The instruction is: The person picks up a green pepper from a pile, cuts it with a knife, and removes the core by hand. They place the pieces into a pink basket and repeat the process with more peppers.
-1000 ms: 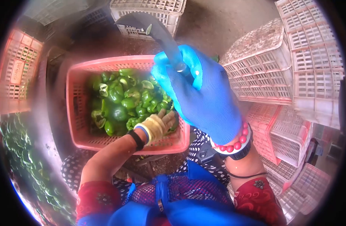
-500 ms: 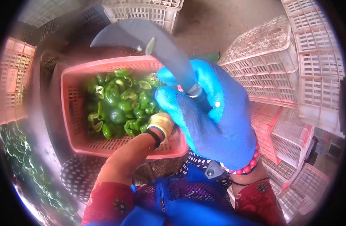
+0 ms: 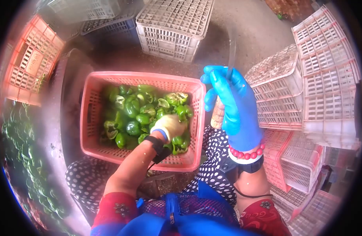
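Observation:
A pink plastic basket (image 3: 143, 75) holds many cut green bell peppers (image 3: 132, 107), some split open with pale insides showing. My left hand (image 3: 172, 126), in a cream glove, reaches down among the peppers at the basket's right side; its fingers are blurred and partly hidden. To the right of the basket my right hand (image 3: 238, 102), in a blue glove, is wrapped round a knife with a wooden handle (image 3: 218, 114). The knife's thin blade (image 3: 232, 47) points up and away from me, seen nearly edge-on.
White crates (image 3: 175, 29) stand beyond the basket, and more crates (image 3: 279, 86) are stacked at the right. A pink crate (image 3: 33, 63) is at the far left. Many green peppers (image 3: 23, 145) lie along the left edge. My knees in dotted cloth (image 3: 84, 179) are below the basket.
My right hand has lowered and moved right, away from above the basket, turning the knife edge-on. The green piece on the blade is no longer seen. My left hand stays among the peppers.

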Demonstrator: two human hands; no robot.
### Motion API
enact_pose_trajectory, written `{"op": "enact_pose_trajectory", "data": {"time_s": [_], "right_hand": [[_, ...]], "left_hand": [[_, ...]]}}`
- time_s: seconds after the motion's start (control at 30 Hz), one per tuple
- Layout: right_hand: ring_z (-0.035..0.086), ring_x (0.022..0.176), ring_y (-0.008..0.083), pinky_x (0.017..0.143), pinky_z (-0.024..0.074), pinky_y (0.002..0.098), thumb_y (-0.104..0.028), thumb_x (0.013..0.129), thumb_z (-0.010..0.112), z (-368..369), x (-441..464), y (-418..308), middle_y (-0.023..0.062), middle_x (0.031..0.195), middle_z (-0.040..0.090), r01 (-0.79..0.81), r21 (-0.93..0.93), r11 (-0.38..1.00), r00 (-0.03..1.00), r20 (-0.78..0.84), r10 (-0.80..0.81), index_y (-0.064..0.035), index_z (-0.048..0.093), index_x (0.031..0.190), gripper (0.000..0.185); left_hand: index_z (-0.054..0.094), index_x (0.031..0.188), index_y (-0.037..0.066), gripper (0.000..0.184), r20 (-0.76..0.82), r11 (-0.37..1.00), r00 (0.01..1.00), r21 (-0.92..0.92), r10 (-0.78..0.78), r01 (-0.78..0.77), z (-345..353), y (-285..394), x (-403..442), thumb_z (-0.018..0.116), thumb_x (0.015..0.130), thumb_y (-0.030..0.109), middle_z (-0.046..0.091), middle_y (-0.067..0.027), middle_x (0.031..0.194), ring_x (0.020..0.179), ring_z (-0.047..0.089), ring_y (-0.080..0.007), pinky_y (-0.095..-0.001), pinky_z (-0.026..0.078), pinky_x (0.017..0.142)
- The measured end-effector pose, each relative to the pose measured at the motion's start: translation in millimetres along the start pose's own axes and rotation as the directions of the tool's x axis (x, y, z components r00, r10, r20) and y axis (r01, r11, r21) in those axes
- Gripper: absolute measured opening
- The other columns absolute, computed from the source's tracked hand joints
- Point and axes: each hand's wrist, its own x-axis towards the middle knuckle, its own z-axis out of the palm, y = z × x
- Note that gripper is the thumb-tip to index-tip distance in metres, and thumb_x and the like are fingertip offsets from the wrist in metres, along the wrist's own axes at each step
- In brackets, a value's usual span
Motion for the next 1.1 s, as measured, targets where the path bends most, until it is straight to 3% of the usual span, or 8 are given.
{"op": "enact_pose_trajectory", "data": {"time_s": [0.1, 0.3, 0.47, 0.53, 0.63, 0.8, 0.9, 1.1], "right_hand": [[0.061, 0.072, 0.0103, 0.068, 0.0499, 0.0243, -0.022, 0.105, 0.061, 1.9, 0.4, 2.0, 0.0059, 0.103, 0.068, 0.008, 0.006, 1.0, 1.0, 0.008, -0.008, -0.0002, 0.064, 0.122, 0.028], [0.061, 0.071, 0.0094, 0.068, 0.0493, 0.024, -0.021, 0.104, 0.062, -0.6, 2.1, -4.9, 0.0056, 0.103, 0.069, -0.009, -0.018, 1.0, 1.0, -0.015, 0.009, -0.0001, 0.064, 0.122, 0.027], [0.061, 0.071, 0.0092, 0.065, 0.0492, 0.0238, -0.02, 0.104, 0.062, -6.2, -3.1, -4.1, 0.0056, 0.104, 0.07, -0.042, -0.059, 0.997, 0.999, 0.001, 0.042, -0.0002, 0.063, 0.123, 0.027], [0.061, 0.072, 0.009, 0.065, 0.0491, 0.0236, -0.019, 0.104, 0.062, -9.0, -5.3, -4.8, 0.0055, 0.104, 0.07, -0.052, -0.096, 0.994, 0.998, 0.016, 0.053, -0.0003, 0.063, 0.123, 0.027], [0.061, 0.071, 0.0088, 0.065, 0.0491, 0.0235, -0.018, 0.104, 0.062, -9.2, -4.7, -4.1, 0.0052, 0.103, 0.07, -0.06, -0.139, 0.988, 0.998, -0.003, 0.06, -0.0007, 0.063, 0.124, 0.026], [0.062, 0.071, 0.0093, 0.064, 0.05, 0.0243, -0.016, 0.103, 0.062, -7.4, -4.5, -4.6, 0.0062, 0.105, 0.071, -0.023, -0.136, 0.99, 1.0, -0.019, 0.02, -0.0007, 0.064, 0.124, 0.025], [0.062, 0.071, 0.0095, 0.064, 0.0507, 0.0249, -0.015, 0.103, 0.062, -6.2, -7.0, -4.9, 0.0073, 0.106, 0.071, -0.035, -0.155, 0.987, 0.999, -0.024, 0.031, -0.0004, 0.064, 0.124, 0.025], [0.06, 0.069, 0.0108, 0.063, 0.0481, 0.0239, -0.02, 0.102, 0.056, 6.1, -18.5, -19.4, 0.0119, 0.108, 0.07, -0.035, -0.307, 0.951, 0.999, -0.041, 0.023, 0.0009, 0.065, 0.115, 0.026]], "left_hand": [[0.067, 0.119, -0.008, 0.071, 0.017, 0.781, 0.973, -0.593, -0.228, 0.193, 7.7, -10.1, 38.3, 0.064, 0.089, 0.056, 0.073, -0.0275, 0.113, 0.097, 0.074, -0.0349, -0.0407, 0.058, 0.087], [0.043, 0.141, -0.007, 0.084, 0.0, 0.591, 0.994, -0.804, -0.108, 0.064, 86.4, -33.2, 110.8, 0.081, 0.082, 0.04, 0.07, -0.0156, 0.108, 0.098, 0.068, -0.0235, -0.0396, 0.061, 0.073], [0.057, 0.131, 0.007, 0.053, 0.325, 0.1, 0.928, -0.945, 0.181, 0.312, 41.1, -42.9, 80.5, 0.078, 0.088, 0.031, 0.07, -0.0091, 0.11, 0.094, 0.067, -0.0188, -0.0386, 0.06, 0.073], [0.06, 0.131, 0.008, 0.048, -0.064, 0.458, 0.998, -0.887, 0.01, -0.062, 7.9, -9.2, 52.8, 0.074, 0.092, 0.032, 0.067, -0.012, 0.119, 0.098, 0.067, -0.025, -0.0432, 0.057, 0.078], [0.053, 0.139, 0.001, 0.054, -0.582, 0.975, 0.79, 0.023, 0.193, -0.221, 9.8, 15.9, 50.6, 0.067, 0.094, 0.026, 0.065, -0.0228, 0.12, 0.107, 0.066, -0.0353, -0.0484, 0.054, 0.087], [0.062, 0.129, 0.003, 0.041, -0.306, 0.887, 0.913, 0.449, 0.268, -0.11, 42.4, 17.7, 94.1, 0.065, 0.091, 0.018, 0.072, -0.0164, 0.108, 0.094, 0.072, -0.0324, -0.0423, 0.055, 0.084], [0.078, 0.096, 0.014, 0.015, -0.323, 0.934, 0.922, 0.345, 0.212, -0.094, 9.1, 32.7, 88.4, 0.064, 0.09, 0.015, 0.077, -0.0102, 0.104, 0.098, 0.074, -0.0279, -0.0454, 0.057, 0.076], [0.076, 0.094, 0.02, 0.015, -0.319, 0.929, 0.934, 0.367, 0.161, -0.034, 77.4, 24.3, 150.4, 0.066, 0.088, 0.011, 0.075, -0.0022, 0.101, 0.093, 0.074, -0.0204, -0.041, 0.058, 0.064]]}}
